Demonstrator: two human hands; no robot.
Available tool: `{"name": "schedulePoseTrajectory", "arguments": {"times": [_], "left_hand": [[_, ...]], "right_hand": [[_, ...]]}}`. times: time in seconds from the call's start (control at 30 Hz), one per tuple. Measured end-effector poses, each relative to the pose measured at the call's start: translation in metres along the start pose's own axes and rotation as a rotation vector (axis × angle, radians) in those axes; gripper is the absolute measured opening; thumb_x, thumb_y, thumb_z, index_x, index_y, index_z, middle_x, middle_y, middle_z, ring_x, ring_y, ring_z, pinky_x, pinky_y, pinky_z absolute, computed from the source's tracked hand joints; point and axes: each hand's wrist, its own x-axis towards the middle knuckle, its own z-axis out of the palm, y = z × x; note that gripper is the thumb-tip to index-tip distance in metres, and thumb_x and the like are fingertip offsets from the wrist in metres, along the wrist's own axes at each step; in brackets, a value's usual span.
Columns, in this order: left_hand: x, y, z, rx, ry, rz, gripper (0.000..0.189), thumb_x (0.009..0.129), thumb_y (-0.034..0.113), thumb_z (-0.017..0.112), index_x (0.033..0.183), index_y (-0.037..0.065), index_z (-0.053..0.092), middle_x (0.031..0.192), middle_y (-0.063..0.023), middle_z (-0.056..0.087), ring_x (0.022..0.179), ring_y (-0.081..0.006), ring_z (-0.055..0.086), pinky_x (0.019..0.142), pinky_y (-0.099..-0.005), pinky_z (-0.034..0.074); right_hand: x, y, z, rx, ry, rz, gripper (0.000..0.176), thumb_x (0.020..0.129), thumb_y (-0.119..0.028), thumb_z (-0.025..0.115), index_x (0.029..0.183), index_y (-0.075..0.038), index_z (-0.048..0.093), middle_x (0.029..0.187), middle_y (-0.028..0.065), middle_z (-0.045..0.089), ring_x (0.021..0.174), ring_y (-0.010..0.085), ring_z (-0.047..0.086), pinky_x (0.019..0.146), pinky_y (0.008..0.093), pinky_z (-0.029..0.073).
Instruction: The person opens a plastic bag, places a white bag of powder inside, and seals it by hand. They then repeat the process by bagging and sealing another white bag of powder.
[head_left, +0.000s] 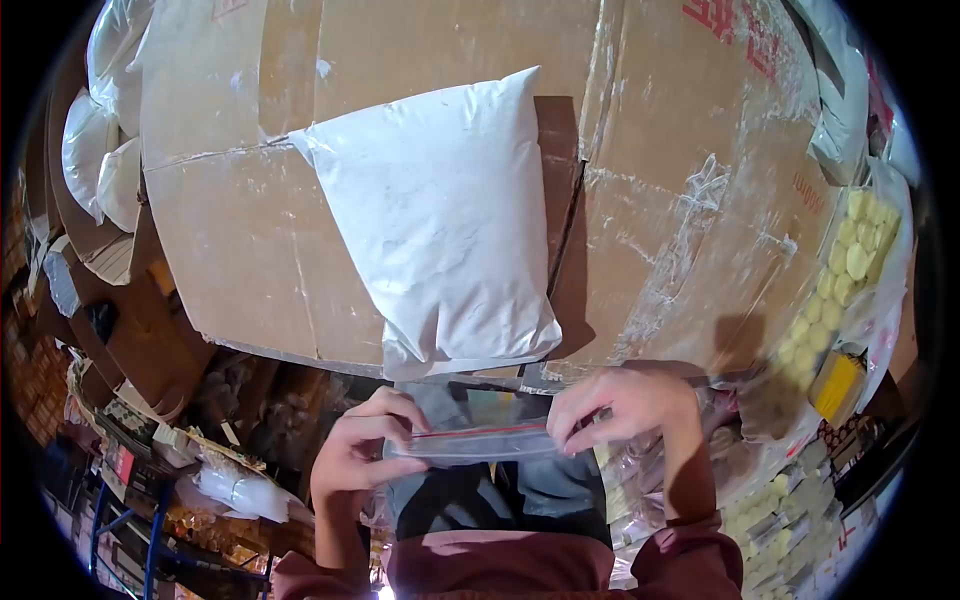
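A clear zip bag with a red line along its top is stretched between my two hands, above my lap. My left hand pinches its left end between thumb and fingers. At the other end, my right hand grips the bag's right corner. Just beyond my hands, a large filled white bag lies flat on the cardboard surface, its lower edge close to the cardboard's near edge. Neither hand touches that white bag.
On the right stands a clear bag of pale yellow pieces, with a yellow block below it. White plastic bags rest at the upper left. Open cardboard boxes and a blue metal frame are at the left.
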Motion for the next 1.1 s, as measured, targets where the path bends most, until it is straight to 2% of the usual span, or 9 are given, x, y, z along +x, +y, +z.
{"name": "schedulePoseTrajectory", "arguments": {"times": [0.17, 0.3, 0.47, 0.57, 0.6, 0.73, 0.83, 0.97, 1.1], "left_hand": [[-0.002, -0.029, 0.044, 0.106, 0.529, -0.156, 0.018, 0.076, 0.0, 0.075, 0.087, 0.0, 0.06, 0.108, -0.0073, 0.039, 0.101, -0.0197, 0.046, 0.092, -0.0307, 0.038], [0.005, -0.038, 0.085, 0.367, 0.751, -0.041, 0.016, 0.079, 0.001, 0.073, 0.089, 0.001, 0.059, 0.119, -0.012, 0.034, 0.104, -0.0236, 0.047, 0.094, -0.0333, 0.039], [0.033, -0.04, 0.087, 0.492, 0.97, 0.184, 0.017, 0.081, -0.005, 0.069, 0.091, -0.001, 0.057, 0.135, -0.0197, 0.04, 0.1, -0.0218, 0.054, 0.086, -0.0326, 0.045], [0.035, -0.036, 0.089, 0.217, 1.012, -0.004, 0.015, 0.084, -0.005, 0.066, 0.094, -0.002, 0.055, 0.124, -0.021, 0.054, 0.086, -0.0147, 0.058, 0.076, -0.0269, 0.047], [0.038, -0.044, 0.087, 0.2, 1.017, 0.054, 0.014, 0.089, -0.002, 0.064, 0.097, -0.002, 0.053, 0.103, -0.0148, 0.062, 0.077, -0.0086, 0.056, 0.07, -0.0213, 0.046], [0.036, -0.029, 0.071, -0.045, 0.921, 0.072, 0.013, 0.092, 0.003, 0.062, 0.096, 0.001, 0.05, 0.092, -0.0059, 0.059, 0.079, -0.0083, 0.056, 0.072, -0.0218, 0.046], [0.036, -0.02, 0.056, -0.146, 0.911, 0.126, 0.018, 0.093, 0.006, 0.056, 0.084, 0.007, 0.04, 0.073, 0.0036, 0.043, 0.061, -0.0022, 0.04, 0.055, -0.0161, 0.032], [0.029, 0.014, 0.051, -0.391, 0.902, 0.137, 0.048, 0.074, 0.035, 0.08, 0.069, 0.012, 0.038, 0.071, 0.0041, 0.043, 0.063, -0.0049, 0.039, 0.059, -0.0189, 0.03], [0.036, 0.012, 0.045, -0.56, 0.875, 0.175, 0.056, 0.078, 0.046, 0.075, 0.095, -0.003, 0.052, 0.089, -0.0028, 0.057, 0.078, -0.0083, 0.052, 0.072, -0.0205, 0.039]], "right_hand": [[0.001, -0.006, 0.008, 0.229, 0.44, 0.391, 0.007, 0.095, -0.007, 0.058, 0.093, -0.001, 0.062, 0.082, 0.0039, 0.061, 0.064, 0.0094, 0.058, 0.057, 0.0256, 0.046], [0.009, -0.02, 0.015, -0.465, 0.744, 0.086, 0.008, 0.09, -0.002, 0.059, 0.097, -0.001, 0.062, 0.081, 0.0096, 0.059, 0.069, 0.0195, 0.06, 0.062, 0.0285, 0.046], [0.042, -0.028, 0.016, -0.694, 0.996, 0.036, 0.015, 0.085, 0.005, 0.058, 0.1, 0.001, 0.061, 0.089, 0.0137, 0.058, 0.073, 0.0268, 0.06, 0.067, 0.032, 0.049], [0.058, -0.034, 0.017, -0.704, 1.094, -0.022, 0.014, 0.086, 0.005, 0.057, 0.1, 0.001, 0.06, 0.09, 0.0143, 0.058, 0.073, 0.0271, 0.059, 0.067, 0.0313, 0.049], [0.06, -0.03, 0.019, -0.632, 1.108, -0.039, 0.011, 0.089, 0.003, 0.056, 0.1, 0.001, 0.059, 0.089, 0.0104, 0.058, 0.073, 0.0206, 0.058, 0.067, 0.029, 0.048], [0.067, -0.022, 0.022, -0.16, 1.126, -0.129, 0.005, 0.095, -0.001, 0.053, 0.1, -0.002, 0.053, 0.081, -0.0008, 0.051, 0.073, 0.0046, 0.047, 0.064, 0.0201, 0.04], [0.069, -0.02, 0.023, 0.26, 1.049, -0.209, 0.004, 0.096, -0.004, 0.053, 0.1, -0.003, 0.053, 0.083, -0.0017, 0.052, 0.071, 0.0035, 0.047, 0.063, 0.0186, 0.038], [0.076, -0.047, 0.032, 0.733, 0.896, -0.209, 0.023, 0.092, -0.019, 0.065, 0.103, -0.002, 0.055, 0.086, -0.0019, 0.056, 0.079, 0.0072, 0.052, 0.072, 0.021, 0.042], [0.072, -0.049, 0.043, 0.918, 0.752, -0.256, 0.046, 0.077, -0.025, 0.079, 0.107, 0.003, 0.058, 0.092, 0.0037, 0.062, 0.084, 0.0104, 0.055, 0.073, 0.0226, 0.042]]}}
